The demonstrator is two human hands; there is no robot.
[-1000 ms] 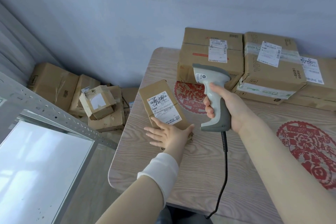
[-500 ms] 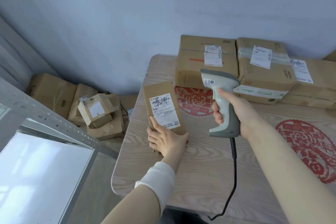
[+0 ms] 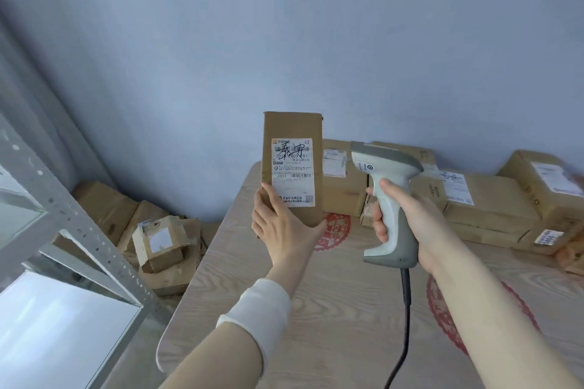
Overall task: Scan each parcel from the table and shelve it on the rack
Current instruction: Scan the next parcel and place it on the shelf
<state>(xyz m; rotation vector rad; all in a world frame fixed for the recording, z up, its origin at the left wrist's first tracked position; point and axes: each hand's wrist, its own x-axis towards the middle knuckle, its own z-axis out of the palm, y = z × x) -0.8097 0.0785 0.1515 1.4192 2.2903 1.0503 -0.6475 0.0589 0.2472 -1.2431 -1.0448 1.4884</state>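
Judged light and stiff, the slim parcel is pinched upright at its lower end by the left hand, the scanner being gripped in the right hand.

The white label on the parcel at mid-frame has a barcode along its top, overwritten by black handwriting that cannot be made out. Under it runs a line of digits starting "507" and including "B03"; "B03" shows again lower down, beside a smaller barcode. A QR code sits in the label's lower right corner. The scanner, right of centre, bears a round logo with print too small to read. Labels on the boxes behind are too blurred to read.
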